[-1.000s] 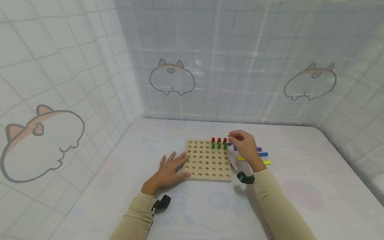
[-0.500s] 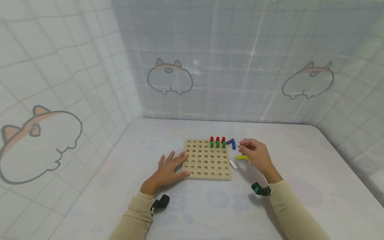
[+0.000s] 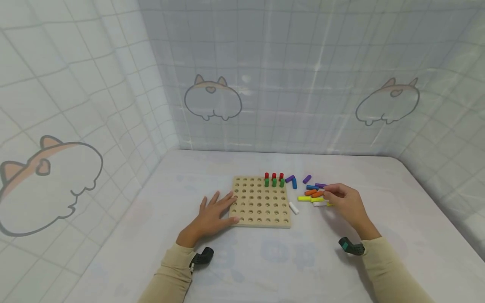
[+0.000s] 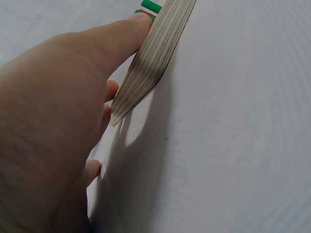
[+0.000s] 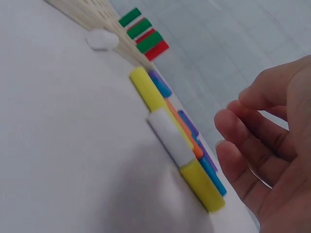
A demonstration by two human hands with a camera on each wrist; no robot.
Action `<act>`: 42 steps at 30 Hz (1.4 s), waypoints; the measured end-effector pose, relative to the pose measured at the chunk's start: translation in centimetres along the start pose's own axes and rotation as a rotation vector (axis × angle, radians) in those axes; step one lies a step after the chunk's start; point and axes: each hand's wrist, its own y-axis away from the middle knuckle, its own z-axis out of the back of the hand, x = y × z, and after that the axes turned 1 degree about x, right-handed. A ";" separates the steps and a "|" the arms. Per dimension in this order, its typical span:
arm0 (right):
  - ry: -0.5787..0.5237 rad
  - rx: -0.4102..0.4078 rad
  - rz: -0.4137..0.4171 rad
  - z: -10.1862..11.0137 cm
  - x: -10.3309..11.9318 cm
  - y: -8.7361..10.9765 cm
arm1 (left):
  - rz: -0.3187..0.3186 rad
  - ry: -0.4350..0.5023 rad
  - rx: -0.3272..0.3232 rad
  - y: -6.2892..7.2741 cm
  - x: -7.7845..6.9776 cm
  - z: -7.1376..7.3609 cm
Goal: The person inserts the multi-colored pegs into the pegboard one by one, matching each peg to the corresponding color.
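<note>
My left hand [image 3: 210,216] rests with spread fingers on the left edge of a square wooden pegboard [image 3: 261,225]; in the left wrist view the thumb lies along its edge [image 4: 155,53]. Three red pegs [image 3: 274,175] stand in the board's back right corner, with three green pegs [image 3: 274,183] in the row before them. Over the loose pegs at the right hovers my right hand [image 3: 346,206], its fingers loosely bent. The right wrist view shows nothing between thumb and fingers. Closest to its fingertips are orange pegs [image 3: 310,192] and a yellow peg [image 5: 203,184].
Right of the board lie loose purple [image 3: 307,179], blue [image 3: 294,183], yellow [image 3: 304,198] and white pegs. One white peg [image 3: 293,208] lies by the board's right edge. White tiled-pattern curtains [image 3: 265,84] surround the white tabletop [image 3: 265,261].
My right hand has moved right and towards me, away from the red and green pegs to the loose ones, uncovering orange, blue and purple pegs. My left hand stays on the board.
</note>
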 end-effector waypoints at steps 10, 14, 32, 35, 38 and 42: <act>0.027 0.000 0.030 1.1 -1.6 0.5 | -0.006 -0.005 0.009 0.1 0.2 0.1; 0.070 -0.013 0.034 1.4 -2.1 0.3 | -0.016 -0.002 0.004 0.1 0.1 0.1; 0.193 -0.021 -0.032 2.5 -3.3 0.5 | -0.024 0.004 0.012 0.0 0.3 0.0; 0.231 -0.032 -0.012 2.4 -3.5 0.5 | -0.025 0.008 0.014 0.1 0.1 0.1; 0.259 -0.034 0.021 2.3 -3.7 0.4 | -0.026 0.011 0.007 0.1 0.0 0.2; 0.287 0.000 0.051 2.2 -3.7 0.2 | -0.024 0.010 0.006 0.0 0.0 0.3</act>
